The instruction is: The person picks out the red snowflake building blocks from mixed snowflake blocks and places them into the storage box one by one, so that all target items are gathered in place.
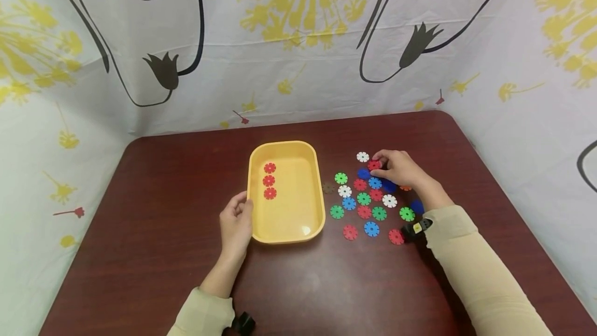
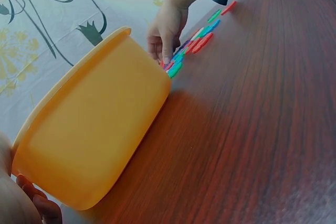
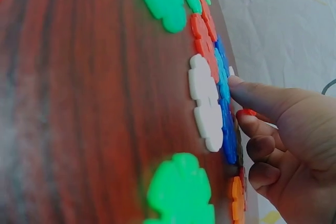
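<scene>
A yellow tray [image 1: 308, 222] stands on the table with three red interlocking discs [image 1: 269, 181] in a column inside it. On its left side, my left hand [image 1: 236, 224] grips the wall, thumb at the rim; in the left wrist view the curled fingers [image 2: 39, 200] show by the tray's end. To the right of the tray, my right hand [image 1: 398, 169] pinches a red interlocking disc [image 1: 374, 165] between thumb and forefinger at the far side of a spread of discs. Only a red sliver [image 3: 245, 113] of it shows behind the thumb in the right wrist view.
Several notched discs in green, blue, white, red and orange lie flat right of the tray, among them a white disc [image 1: 363, 157] and a blue disc [image 1: 371, 229]. The dark red-brown table [image 1: 186, 180] meets a patterned cloth [image 1: 298, 92] at its back and sides.
</scene>
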The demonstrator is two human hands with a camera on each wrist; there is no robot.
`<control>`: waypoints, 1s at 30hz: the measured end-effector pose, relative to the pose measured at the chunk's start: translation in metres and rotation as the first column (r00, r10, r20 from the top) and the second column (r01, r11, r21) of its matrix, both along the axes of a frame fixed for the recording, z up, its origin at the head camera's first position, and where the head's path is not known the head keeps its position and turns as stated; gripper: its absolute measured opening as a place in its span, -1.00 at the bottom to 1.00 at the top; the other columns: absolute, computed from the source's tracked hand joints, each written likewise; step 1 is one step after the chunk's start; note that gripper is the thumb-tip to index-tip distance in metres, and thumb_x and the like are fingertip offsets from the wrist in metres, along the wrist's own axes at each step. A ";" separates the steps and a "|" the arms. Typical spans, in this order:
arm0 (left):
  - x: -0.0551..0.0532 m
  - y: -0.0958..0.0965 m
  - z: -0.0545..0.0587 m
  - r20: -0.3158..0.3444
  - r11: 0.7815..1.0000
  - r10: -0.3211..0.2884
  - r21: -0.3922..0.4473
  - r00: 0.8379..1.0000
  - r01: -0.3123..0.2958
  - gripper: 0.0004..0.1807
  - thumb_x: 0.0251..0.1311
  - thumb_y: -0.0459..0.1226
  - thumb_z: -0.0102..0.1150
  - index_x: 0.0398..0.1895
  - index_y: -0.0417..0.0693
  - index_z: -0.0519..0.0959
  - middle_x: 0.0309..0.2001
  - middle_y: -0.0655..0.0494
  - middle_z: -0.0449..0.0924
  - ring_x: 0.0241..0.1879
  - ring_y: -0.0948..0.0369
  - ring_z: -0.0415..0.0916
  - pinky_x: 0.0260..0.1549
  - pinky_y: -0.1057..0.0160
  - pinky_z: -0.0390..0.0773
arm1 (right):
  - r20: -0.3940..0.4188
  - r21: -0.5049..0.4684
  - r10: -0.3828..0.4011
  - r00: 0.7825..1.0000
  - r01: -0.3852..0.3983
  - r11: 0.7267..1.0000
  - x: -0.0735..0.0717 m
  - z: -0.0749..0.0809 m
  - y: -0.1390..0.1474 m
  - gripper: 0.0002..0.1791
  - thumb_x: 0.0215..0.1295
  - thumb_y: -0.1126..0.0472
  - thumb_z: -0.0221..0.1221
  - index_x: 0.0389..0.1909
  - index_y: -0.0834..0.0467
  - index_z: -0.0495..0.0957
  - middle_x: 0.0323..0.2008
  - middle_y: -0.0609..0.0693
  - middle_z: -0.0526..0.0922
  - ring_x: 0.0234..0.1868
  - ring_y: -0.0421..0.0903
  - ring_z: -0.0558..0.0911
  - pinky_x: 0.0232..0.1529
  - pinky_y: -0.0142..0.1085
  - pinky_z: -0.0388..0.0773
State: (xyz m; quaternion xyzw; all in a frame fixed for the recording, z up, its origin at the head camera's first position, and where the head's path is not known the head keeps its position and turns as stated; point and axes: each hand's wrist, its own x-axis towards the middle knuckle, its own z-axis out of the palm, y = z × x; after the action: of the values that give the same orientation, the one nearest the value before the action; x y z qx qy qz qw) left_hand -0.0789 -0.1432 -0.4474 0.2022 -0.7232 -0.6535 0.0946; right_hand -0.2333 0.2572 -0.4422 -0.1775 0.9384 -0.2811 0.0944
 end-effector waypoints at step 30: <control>0.008 -0.004 0.003 0.017 0.998 -0.043 0.052 0.999 0.042 -0.65 0.42 -0.28 0.11 0.18 -0.24 0.58 -0.36 -0.13 0.55 -0.47 0.20 0.47 -0.51 0.37 0.51 | -0.043 -0.240 -0.093 0.995 0.080 0.967 0.010 0.015 -0.029 -0.59 0.23 0.06 0.43 -0.01 0.21 0.62 -0.32 0.07 0.58 -0.44 0.00 0.48 -0.44 -0.30 0.44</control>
State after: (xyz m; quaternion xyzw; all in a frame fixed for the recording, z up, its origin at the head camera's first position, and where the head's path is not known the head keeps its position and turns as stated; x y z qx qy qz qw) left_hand -0.0709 -0.1472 -0.4443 0.1949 -0.7110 -0.6721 0.0688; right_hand -0.2231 0.2285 -0.4275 -0.1538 0.9070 -0.3905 0.0348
